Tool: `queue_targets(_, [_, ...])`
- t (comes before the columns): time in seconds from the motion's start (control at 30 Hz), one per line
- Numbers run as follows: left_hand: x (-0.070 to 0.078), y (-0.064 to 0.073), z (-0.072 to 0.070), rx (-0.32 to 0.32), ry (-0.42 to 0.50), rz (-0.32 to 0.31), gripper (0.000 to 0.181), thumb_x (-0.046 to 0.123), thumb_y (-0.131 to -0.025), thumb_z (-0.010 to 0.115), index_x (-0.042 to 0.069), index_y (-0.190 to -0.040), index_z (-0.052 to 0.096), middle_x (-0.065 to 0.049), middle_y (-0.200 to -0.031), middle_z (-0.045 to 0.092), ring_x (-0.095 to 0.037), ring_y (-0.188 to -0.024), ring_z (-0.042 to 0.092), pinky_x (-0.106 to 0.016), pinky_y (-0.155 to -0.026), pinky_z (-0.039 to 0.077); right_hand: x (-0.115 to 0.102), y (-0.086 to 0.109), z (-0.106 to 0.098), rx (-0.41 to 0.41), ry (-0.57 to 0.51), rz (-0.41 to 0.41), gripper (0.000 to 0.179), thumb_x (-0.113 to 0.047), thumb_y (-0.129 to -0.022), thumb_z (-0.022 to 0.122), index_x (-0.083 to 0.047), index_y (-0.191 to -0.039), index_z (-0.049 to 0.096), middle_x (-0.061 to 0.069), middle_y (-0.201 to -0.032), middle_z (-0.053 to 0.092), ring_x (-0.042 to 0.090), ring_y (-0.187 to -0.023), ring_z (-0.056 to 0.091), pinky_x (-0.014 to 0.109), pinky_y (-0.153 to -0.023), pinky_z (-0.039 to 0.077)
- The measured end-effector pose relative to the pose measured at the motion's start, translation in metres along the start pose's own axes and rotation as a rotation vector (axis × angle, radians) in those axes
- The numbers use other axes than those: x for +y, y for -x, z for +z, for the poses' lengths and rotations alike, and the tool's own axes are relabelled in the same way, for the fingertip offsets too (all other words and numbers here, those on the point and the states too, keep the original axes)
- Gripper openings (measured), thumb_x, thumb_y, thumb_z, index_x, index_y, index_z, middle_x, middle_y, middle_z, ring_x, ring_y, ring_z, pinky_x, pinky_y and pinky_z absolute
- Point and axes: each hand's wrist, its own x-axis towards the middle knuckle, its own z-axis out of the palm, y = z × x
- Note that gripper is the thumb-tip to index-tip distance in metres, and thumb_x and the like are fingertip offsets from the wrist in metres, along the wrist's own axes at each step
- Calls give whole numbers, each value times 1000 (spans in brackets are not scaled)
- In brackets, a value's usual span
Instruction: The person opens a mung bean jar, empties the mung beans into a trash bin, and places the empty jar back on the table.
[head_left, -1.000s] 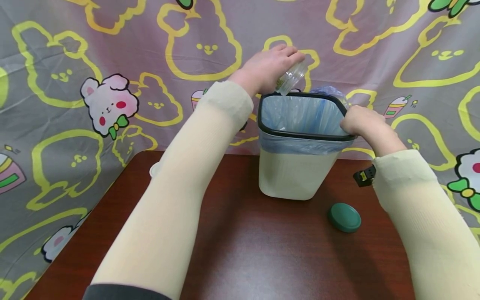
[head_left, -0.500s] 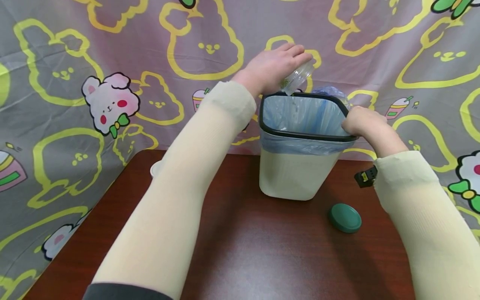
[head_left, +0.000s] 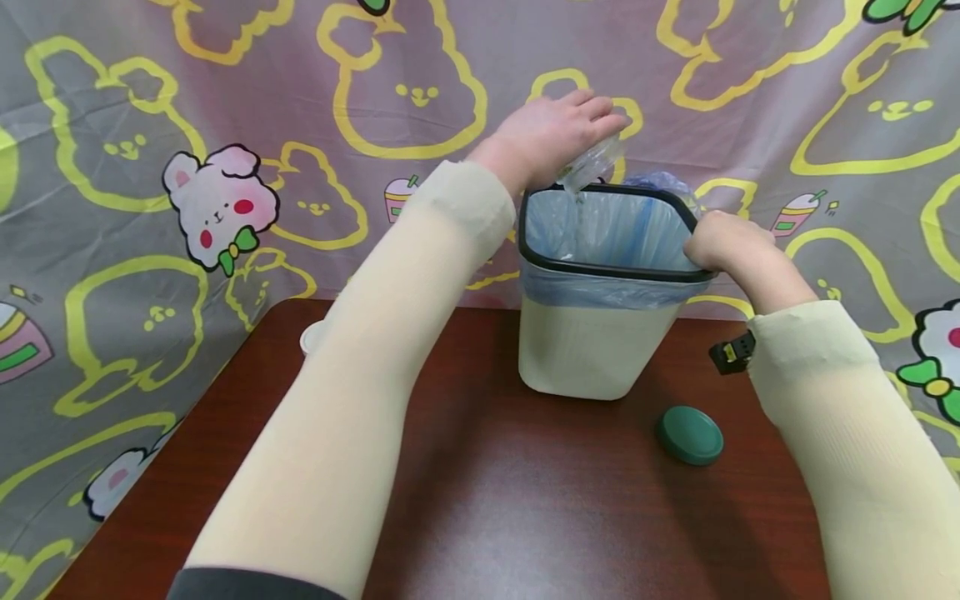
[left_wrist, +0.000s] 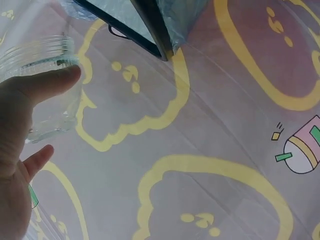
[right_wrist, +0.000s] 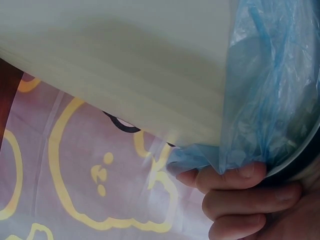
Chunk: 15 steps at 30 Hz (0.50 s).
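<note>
My left hand [head_left: 546, 137] grips a clear glass jar [head_left: 592, 167], tipped mouth-down over the left rim of a trash bin [head_left: 592, 350]. A thin trickle falls from the jar into the bin's blue liner bag [head_left: 626, 225]. In the left wrist view, the thumb lies across the ribbed glass jar [left_wrist: 52, 110]. My right hand [head_left: 731, 242] holds the bin's black rim at its right corner. Its fingers [right_wrist: 240, 200] curl over the rim and the bag's folded edge in the right wrist view. The bin leans to the right.
A green lid [head_left: 690, 435] lies on the brown table [head_left: 510, 500], right of the bin. A white round thing [head_left: 309, 336] is partly hidden behind the left sleeve. A patterned curtain [head_left: 420, 208] hangs close behind the bin.
The jar has shifted a little to the right and tipped further. A trickle now shows below its mouth, and less green shows inside. The right hand keeps its place on the rim.
</note>
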Motion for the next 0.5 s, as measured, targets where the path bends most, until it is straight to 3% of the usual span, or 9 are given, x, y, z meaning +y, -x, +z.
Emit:
queue_targets(0.2, [-2,0,-2,3,-58,30,77,-4,-89,58,13,-154,20,-13,-155,24,-29,-142,21,-46,-109,31,1,1,-1,0,1,-14,24,-17,-93,39,4,-86,50,29,-99,49,43,-85,48,52,-72,38])
queue_targets(0.4, [-2,-1,-3,70,-59,54,69,-7,-90,54,12,-150,25,-12,-154,26,-28,-141,22,-45,-107,34,-1,1,0,-5,-4,4,24,-16,-93,38,4,-88,50,28,-99,49,43,-86,47,53,-74,37])
queue_targets(0.5, [-1,-2,-4,73,-140,83,66,-8,-93,51,12,-150,24,-13,-154,26,-29,-141,22,-45,-106,36,-2,2,0,-5,-4,10,25,-16,-93,38,5,-90,50,28,-100,49,43,-86,46,54,-74,37])
